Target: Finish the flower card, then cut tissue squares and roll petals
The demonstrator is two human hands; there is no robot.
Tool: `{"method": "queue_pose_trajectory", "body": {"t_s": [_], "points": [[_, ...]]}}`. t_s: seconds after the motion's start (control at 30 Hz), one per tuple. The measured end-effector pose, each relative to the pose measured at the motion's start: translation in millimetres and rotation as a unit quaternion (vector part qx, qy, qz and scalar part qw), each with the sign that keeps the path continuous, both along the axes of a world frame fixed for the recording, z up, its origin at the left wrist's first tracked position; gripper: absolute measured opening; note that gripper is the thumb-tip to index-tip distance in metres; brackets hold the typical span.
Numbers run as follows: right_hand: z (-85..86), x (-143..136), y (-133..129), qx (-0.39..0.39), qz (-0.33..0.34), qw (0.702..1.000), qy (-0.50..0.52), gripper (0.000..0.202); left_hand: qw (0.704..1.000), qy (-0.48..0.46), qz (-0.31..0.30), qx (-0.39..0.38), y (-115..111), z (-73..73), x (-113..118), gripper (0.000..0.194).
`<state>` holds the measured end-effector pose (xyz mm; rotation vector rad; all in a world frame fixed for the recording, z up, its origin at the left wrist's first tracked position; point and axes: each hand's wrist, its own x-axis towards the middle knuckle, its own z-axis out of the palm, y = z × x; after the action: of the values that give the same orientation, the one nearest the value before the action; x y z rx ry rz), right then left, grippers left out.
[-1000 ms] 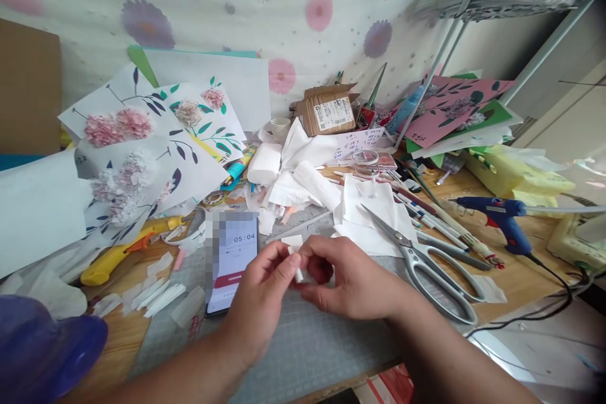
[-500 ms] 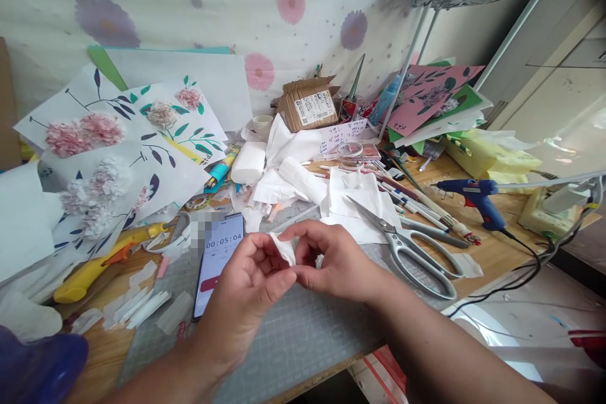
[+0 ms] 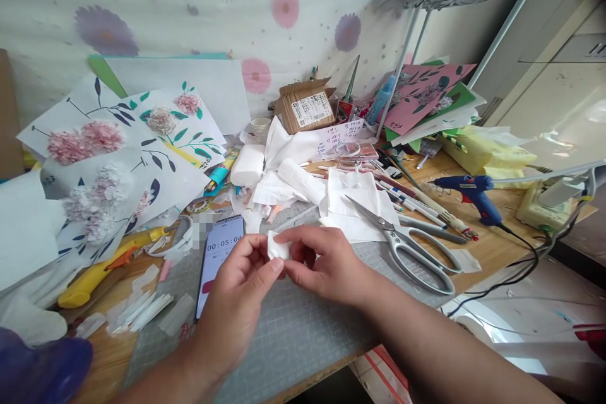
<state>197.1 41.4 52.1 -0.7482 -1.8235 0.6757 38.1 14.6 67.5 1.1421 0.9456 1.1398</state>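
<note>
A small folded piece of white tissue (image 3: 278, 246) is pinched between my two hands above the grey cutting mat (image 3: 303, 334). My left hand (image 3: 249, 271) holds its left and lower side, with the thumb across the bottom edge. My right hand (image 3: 324, 262) grips it from the right, index finger at the top and thumb below. Just left of my left hand lies a phone (image 3: 225, 243) showing a timer. Beyond the hands are white tissue sheets (image 3: 353, 192) and a white roll (image 3: 303, 180).
Large scissors (image 3: 402, 246) lie right of my right hand. Further right are a blue glue gun (image 3: 473, 192) with its cable and several pens. Paper flower pictures (image 3: 106, 189), a yellow tool (image 3: 104, 268) and paper strips (image 3: 142, 309) are on the left. A cardboard box (image 3: 305, 107) stands behind.
The tissue has turned in my fingers and now shows a flatter, more compact face. Both hands have shifted slightly, and my left thumb has moved up and left. The view has moved a little.
</note>
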Motion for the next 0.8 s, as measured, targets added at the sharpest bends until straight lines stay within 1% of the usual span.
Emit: {"method": "queue_pose_trajectory", "body": {"t_s": [0.07,0.1,0.2,0.3,0.43,0.53,0.6,0.7,0.8], "points": [[1.0,0,2,0.061,-0.028,0.998,-0.006,0.019,1.000,-0.012,0.004,-0.001,-1,1.3,1,0.021],[1.6,0,2,0.080,-0.035,0.996,-0.005,0.018,1.000,-0.015,0.006,-0.001,-1,1.7,1,0.024],[3.1,-1,4,0.081,-0.022,0.996,0.010,0.020,1.000,-0.009,0.016,0.003,1,0.9,1,0.028],[3.8,-2,4,0.050,0.002,0.999,0.005,0.020,1.000,0.010,0.027,0.014,3,-2.2,0,0.019],[5.3,-4,4,-0.009,0.011,1.000,-0.004,0.021,0.999,0.023,0.031,0.032,5,-5.6,-3,0.012],[7.1,-2,3,-0.052,0.019,0.998,0.016,0.016,0.998,0.044,0.024,0.038,5,-8.0,-5,0.013],[8.0,1,2,-0.066,0.006,0.998,0.022,0.011,0.996,0.075,0.020,0.044,5,-10.1,-6,0.015],[8.7,4,2,-0.098,-0.019,0.995,0.023,0.011,0.993,0.103,0.024,0.050,4,-11.7,-6,0.017],[10.0,7,1,-0.143,0.005,0.989,0.034,0.010,0.994,0.096,0.037,0.042,3,-9.3,-5,0.020]]}}
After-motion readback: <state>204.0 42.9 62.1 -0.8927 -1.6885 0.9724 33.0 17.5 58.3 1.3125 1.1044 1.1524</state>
